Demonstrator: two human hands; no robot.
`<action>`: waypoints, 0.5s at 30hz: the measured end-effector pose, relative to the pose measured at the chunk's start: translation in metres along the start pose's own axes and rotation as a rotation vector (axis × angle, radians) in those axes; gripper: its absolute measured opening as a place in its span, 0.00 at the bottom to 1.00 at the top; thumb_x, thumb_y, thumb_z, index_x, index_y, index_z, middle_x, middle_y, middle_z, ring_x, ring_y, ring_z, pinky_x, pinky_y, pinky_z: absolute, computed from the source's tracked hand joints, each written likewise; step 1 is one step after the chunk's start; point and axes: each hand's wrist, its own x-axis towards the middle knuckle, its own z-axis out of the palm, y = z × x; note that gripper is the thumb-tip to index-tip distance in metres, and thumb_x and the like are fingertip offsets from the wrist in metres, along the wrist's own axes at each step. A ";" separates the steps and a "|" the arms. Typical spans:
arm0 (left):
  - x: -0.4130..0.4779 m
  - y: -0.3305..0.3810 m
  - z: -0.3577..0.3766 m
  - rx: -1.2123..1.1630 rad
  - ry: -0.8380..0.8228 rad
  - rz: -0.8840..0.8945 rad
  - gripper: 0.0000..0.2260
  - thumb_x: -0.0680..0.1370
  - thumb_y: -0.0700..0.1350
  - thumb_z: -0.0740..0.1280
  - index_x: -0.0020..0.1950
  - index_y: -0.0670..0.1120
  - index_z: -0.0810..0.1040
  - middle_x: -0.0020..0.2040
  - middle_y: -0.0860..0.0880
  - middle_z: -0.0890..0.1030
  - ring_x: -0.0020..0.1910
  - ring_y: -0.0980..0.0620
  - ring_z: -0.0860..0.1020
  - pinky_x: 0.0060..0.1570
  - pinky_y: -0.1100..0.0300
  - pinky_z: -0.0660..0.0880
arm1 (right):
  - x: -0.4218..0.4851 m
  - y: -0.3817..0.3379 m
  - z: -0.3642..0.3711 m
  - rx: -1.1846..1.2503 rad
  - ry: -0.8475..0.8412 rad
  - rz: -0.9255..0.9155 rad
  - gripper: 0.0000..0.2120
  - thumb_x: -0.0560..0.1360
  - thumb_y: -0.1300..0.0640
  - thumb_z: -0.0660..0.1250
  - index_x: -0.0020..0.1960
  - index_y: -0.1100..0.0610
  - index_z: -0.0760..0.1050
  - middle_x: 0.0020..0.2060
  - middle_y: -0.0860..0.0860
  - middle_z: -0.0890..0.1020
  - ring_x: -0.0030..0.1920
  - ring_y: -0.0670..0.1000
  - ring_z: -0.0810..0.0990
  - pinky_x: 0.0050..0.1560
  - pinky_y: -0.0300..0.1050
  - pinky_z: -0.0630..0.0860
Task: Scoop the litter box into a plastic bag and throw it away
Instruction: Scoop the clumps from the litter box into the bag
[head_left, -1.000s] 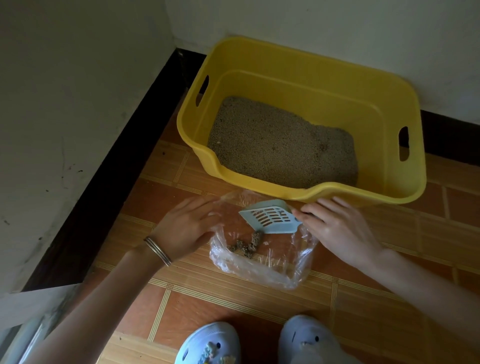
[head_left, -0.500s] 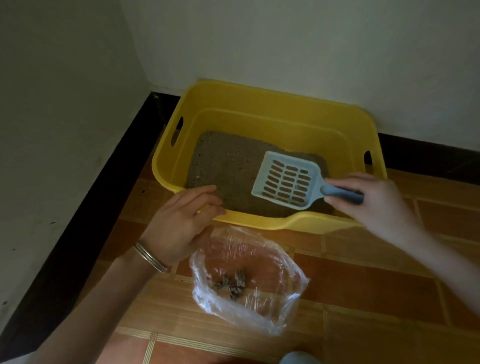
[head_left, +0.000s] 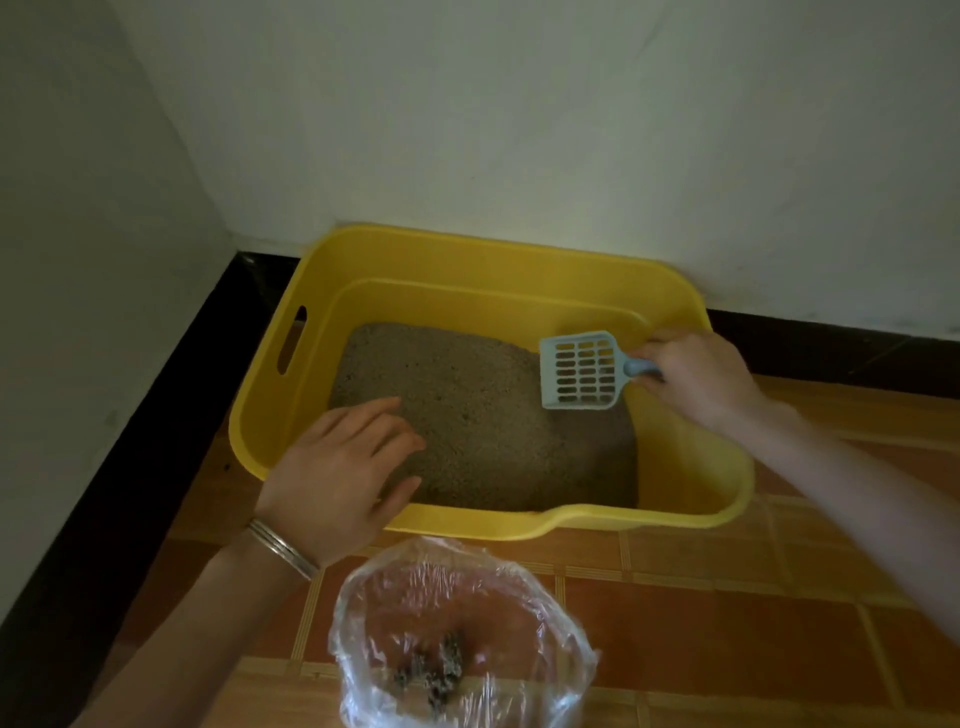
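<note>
1. Two hands of mine are over the yellow plastic litter box (head_left: 649, 515), which sits on the orange tiled floor (head_left: 701, 613) in a corner, its far side by the white wall (head_left: 519, 130).
2. Grey-brown litter (head_left: 483, 415) covers the box's bottom in a flat, grainy layer. Its right end lies in shadow.
3. My right hand (head_left: 696, 374) grips the handle of the pale blue slotted plastic scoop (head_left: 582, 370). The blade faces me over the litter's far right part, and I cannot tell whether it touches the litter.
4. My left hand (head_left: 337, 467), with silver bangles (head_left: 283, 548) at the wrist, is spread with relaxed fingers over the box's near left rim, holding nothing.
5. One clear plastic bag (head_left: 561, 623) stands open on the floor just in front of the box, with a few dark clumps (head_left: 436, 670) at its bottom. Its lower edge is cut off.
6. Most of the scoop's handle is hidden inside my fingers.
</note>
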 end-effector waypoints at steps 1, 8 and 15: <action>-0.001 0.000 0.001 0.006 -0.009 0.001 0.17 0.76 0.55 0.56 0.54 0.50 0.79 0.52 0.51 0.80 0.62 0.48 0.74 0.57 0.55 0.65 | 0.009 0.004 0.001 0.003 -0.003 -0.025 0.11 0.74 0.56 0.66 0.56 0.53 0.79 0.50 0.53 0.81 0.51 0.57 0.78 0.48 0.49 0.72; -0.003 0.000 -0.001 -0.052 0.016 -0.014 0.17 0.75 0.58 0.57 0.55 0.52 0.79 0.51 0.55 0.80 0.59 0.51 0.76 0.50 0.58 0.71 | 0.058 0.017 0.014 -0.114 -0.008 -0.163 0.10 0.74 0.58 0.66 0.54 0.53 0.79 0.49 0.52 0.80 0.53 0.56 0.76 0.52 0.48 0.62; -0.003 0.001 -0.001 -0.034 0.019 -0.003 0.18 0.75 0.58 0.56 0.56 0.51 0.79 0.51 0.54 0.80 0.58 0.51 0.76 0.46 0.56 0.75 | 0.089 0.026 0.013 -0.329 0.012 -0.305 0.13 0.73 0.64 0.63 0.54 0.53 0.79 0.51 0.50 0.79 0.56 0.53 0.74 0.52 0.45 0.59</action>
